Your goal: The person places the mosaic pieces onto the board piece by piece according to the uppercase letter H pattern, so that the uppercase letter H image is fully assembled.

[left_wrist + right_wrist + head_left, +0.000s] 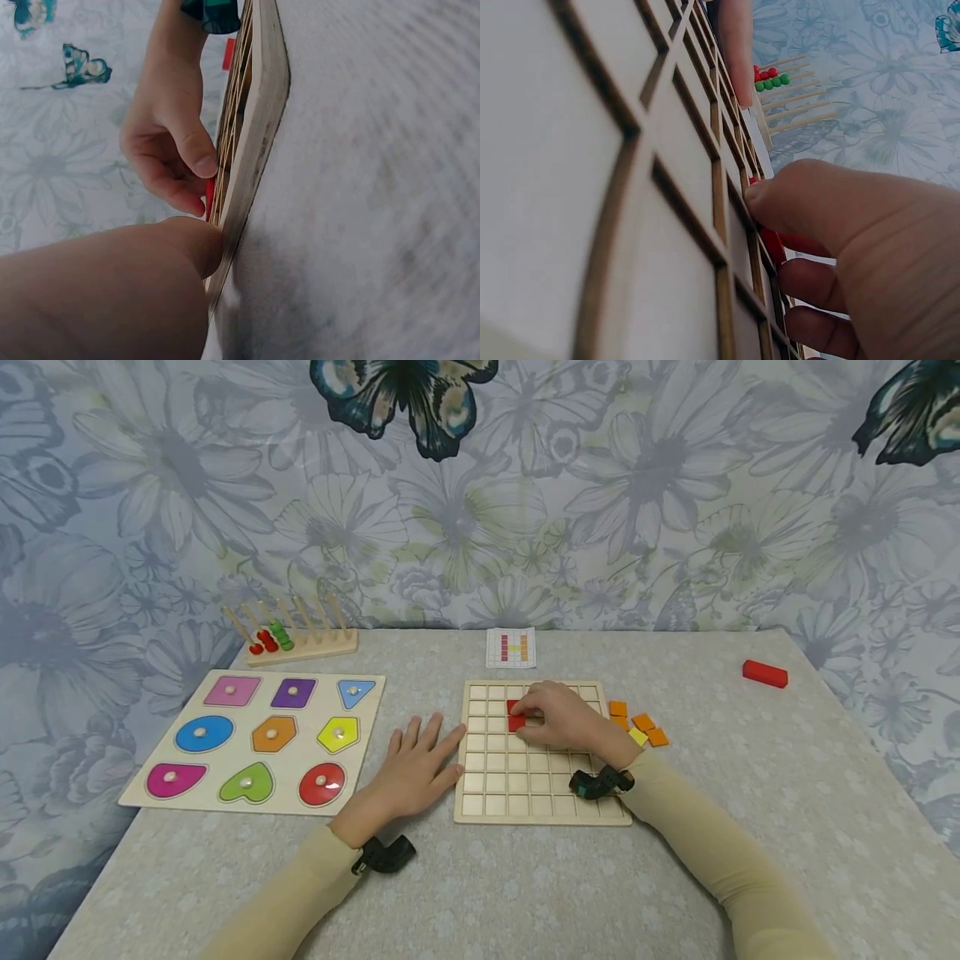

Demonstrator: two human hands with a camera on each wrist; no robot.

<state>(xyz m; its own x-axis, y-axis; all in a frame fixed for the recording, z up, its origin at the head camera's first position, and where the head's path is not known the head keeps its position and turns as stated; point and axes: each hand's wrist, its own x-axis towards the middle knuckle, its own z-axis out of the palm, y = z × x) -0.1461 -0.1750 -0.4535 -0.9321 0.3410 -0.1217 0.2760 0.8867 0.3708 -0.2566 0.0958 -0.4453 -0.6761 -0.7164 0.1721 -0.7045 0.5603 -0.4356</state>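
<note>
Over the wooden grid board [495,785], my right hand [558,718] bends its fingers around a small red square tile [516,723], with thumb and forefinger at its edges. Another red tile [512,705] shows just beyond it, partly covered by the forefinger. From the left wrist view, the right hand's thumb and fingertips meet at a thin red edge close over the grid. My left hand [415,764] lies palm down on the table, fingers spread, its fingertips and thumb right at the board's left edge. Part of the grid is hidden under the right hand and wrist.
Several orange tiles [643,722] and a yellow tile [638,737] lie right of the board. Behind it is a small pattern card [523,660]. A shape puzzle [225,802] and a peg stand with beads [322,645] occupy the left; a red block [765,673] lies far right.
</note>
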